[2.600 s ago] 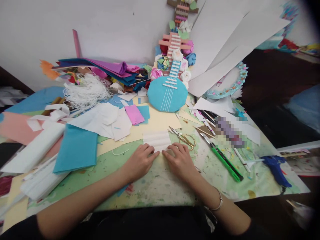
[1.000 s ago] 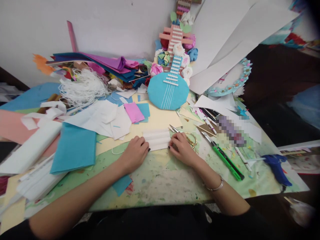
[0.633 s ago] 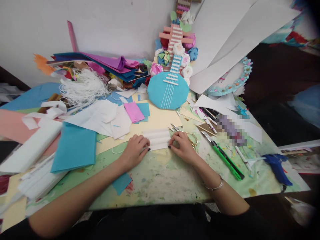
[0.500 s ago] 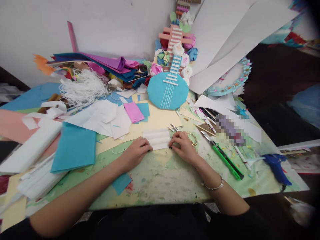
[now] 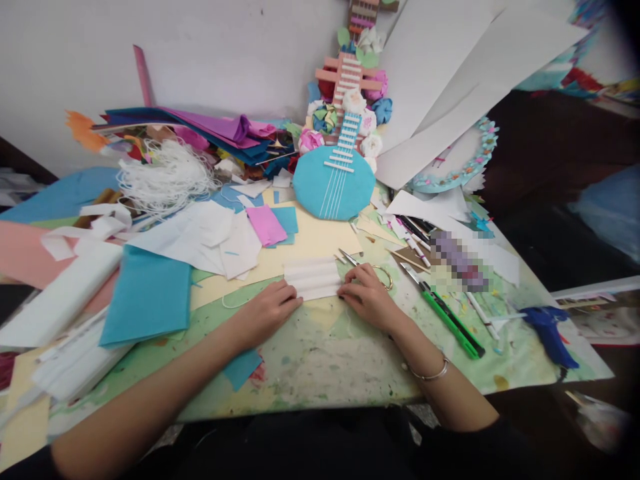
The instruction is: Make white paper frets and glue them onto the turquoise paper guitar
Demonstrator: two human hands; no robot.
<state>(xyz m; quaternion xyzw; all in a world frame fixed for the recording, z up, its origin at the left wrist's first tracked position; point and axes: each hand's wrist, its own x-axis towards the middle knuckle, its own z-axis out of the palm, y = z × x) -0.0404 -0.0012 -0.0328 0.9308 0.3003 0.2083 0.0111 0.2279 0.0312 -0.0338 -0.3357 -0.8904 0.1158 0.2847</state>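
Note:
A small white pleated paper [image 5: 313, 277] lies on a cream sheet [image 5: 315, 243] near the table's front middle. My left hand [image 5: 267, 310] rests at the paper's near left corner, fingers curled and pressing its edge. At the near right edge, my right hand [image 5: 367, 297] pinches the paper with bent fingers. A silver bangle [image 5: 425, 375] sits on my right wrist. Gold-handled scissors [image 5: 373, 272] lie just behind my right hand, partly hidden by it.
A blue paper guitar [image 5: 334, 181] with paper flowers leans on the wall. Left lie a teal sheet [image 5: 147, 297], white scraps [image 5: 210, 237] and a string tangle [image 5: 167, 177]. Right lie a green utility knife [image 5: 447, 321], pens [image 5: 415, 237] and a blue glue gun [image 5: 550, 330].
Both hands moved from the paper's near edge out to its left and right sides and now press its near corners. The paper stays in place.

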